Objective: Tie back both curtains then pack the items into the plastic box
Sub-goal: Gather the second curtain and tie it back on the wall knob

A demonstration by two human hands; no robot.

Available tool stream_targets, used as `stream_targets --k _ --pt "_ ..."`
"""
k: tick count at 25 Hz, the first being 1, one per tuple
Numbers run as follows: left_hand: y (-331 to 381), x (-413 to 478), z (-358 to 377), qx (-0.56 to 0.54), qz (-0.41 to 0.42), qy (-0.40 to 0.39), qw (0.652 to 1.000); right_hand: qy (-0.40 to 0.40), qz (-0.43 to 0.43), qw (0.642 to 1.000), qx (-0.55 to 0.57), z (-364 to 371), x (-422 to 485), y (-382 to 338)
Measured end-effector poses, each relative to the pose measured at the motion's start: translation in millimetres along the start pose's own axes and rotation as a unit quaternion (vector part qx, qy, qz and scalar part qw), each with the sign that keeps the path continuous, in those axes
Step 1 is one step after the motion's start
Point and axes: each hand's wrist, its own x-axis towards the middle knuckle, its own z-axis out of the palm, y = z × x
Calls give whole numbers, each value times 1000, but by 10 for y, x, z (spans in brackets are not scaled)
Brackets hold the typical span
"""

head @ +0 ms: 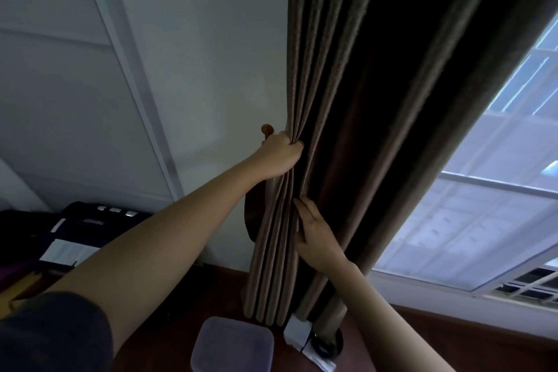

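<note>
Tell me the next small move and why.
Probably bring the right hand left to the dark fabric loop hanging beside the brown pleated curtain: the left hand grips the gathered folds by the round wooden wall knob, and nothing wraps them yet.

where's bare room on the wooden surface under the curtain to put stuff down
Bare brown wooden surface right of the small white box, up to the white window frame, and left of the translucent purple plastic box. Crowded at the brown pleated curtain's foot.

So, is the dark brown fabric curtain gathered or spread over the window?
Gathered: the left hand grips the dark brown fabric curtain bunched into tight folds, and the white-framed window beside it is uncovered.
</note>
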Motion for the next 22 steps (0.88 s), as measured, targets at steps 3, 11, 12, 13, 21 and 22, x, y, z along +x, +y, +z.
stream_targets --k 3,11,12,13,21,22 --pt "-6 -9 20 -10 -9 0 1000 -32 8 999 -16 88 -16 46" --pt "60 -61 89 49 29 -63 996 -17 8 997 -73 214 8 135" --pt "59 -42 122 93 41 -58 993 -18 -1 996 -83 201 14 131" --pt "63 -21 153 139 53 -41 988 -21 -14 995 -100 178 16 124" --pt "-125 38 116 110 32 23 993 416 91 903 -63 -711 117 -18" --pt "-141 26 104 104 33 27 994 397 103 911 -48 -846 189 -18"
